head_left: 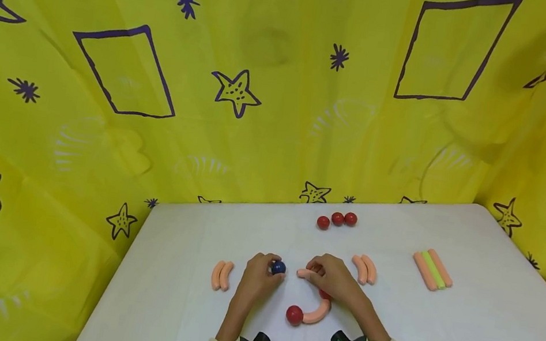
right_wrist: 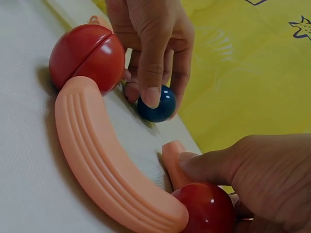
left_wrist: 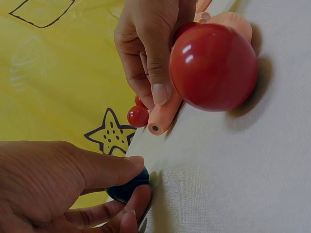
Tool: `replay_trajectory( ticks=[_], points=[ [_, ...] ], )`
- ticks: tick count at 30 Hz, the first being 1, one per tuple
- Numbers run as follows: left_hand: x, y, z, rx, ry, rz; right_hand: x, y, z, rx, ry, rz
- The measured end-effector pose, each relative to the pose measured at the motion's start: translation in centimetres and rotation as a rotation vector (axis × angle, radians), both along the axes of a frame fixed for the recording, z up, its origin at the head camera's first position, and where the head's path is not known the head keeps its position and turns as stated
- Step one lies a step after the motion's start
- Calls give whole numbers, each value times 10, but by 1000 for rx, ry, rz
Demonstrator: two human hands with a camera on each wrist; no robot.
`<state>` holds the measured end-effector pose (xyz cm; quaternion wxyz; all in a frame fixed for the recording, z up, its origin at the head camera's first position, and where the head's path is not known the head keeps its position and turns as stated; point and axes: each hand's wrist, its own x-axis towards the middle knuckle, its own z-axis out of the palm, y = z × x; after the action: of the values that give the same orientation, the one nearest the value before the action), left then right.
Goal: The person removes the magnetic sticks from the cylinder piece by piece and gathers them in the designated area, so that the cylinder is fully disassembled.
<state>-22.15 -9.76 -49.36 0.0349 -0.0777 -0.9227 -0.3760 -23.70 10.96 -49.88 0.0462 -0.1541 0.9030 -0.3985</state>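
My left hand (head_left: 256,279) holds a dark blue ball (head_left: 278,267) between thumb and fingers, low over the white table. Across from it, my right hand (head_left: 336,279) pinches a peach-coloured ridged stick (head_left: 303,273); a dark spot marks its near end in the left wrist view. The ball and this stick are apart. Below the right hand, a red ball (right_wrist: 206,208) touches one end of a curved peach piece (head_left: 318,312). Another red ball (head_left: 294,315) sits at the curve's other end. Whether the held stick touches the red ball beneath the hand, I cannot tell.
Two curved peach pieces (head_left: 217,275) lie left of the hands, and another curved pair (head_left: 364,269) lies to the right. Several red balls (head_left: 338,219) sit at the back. Peach sticks flank a green stick (head_left: 433,269) at the right. A yellow cloth (head_left: 275,153) hangs behind.
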Motion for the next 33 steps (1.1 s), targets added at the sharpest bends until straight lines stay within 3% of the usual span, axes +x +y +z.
replay_trajectory(
  ticks=[8,14,18,24,33],
  points=[
    [-2,5,1,-34,11,19,0,7,5,11,-17,40],
    [-9,7,6,-68,-34,9,1,8,5,30,-34,26],
    [-25,9,9,-79,-65,-8,2,8,5,30,-45,15],
    [-57,21,9,-71,-108,-31,5,12,9,10,-61,33],
    [-102,45,3,-50,-95,-41,8,19,11,1,-67,96]
  ],
)
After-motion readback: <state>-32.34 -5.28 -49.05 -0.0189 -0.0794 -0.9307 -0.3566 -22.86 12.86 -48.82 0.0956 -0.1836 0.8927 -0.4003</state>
